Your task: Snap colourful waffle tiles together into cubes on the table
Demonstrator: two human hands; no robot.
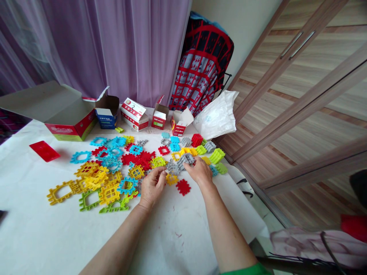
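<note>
- The left grip (151, 187) was curled up, with its fingers near the gray plastic blocks (176, 167). I could not tell if it was pinching anything.
- The right grip (199, 171) was bent down over the gray plastic blocks and looked like it was pinching them.
- The gray plastic blocks were between the two hands, near the middle of the pile on the white-covered table (34, 225).
- Holding the blocks by their edges with the fingertips looked like a good way to keep them steady.
- A small red block (182, 187) lay just below the right grip.
- Yellow blocks (94, 177) and blue blocks (111, 158) lay on the left side of the pile.
- Green blocks (217, 156) lay on the right side.
- Open cardboard boxes (134, 114) stood behind the pile.
- A white plastic bag (215, 114) sat just beside them, near a purple curtain (137, 46).
</note>
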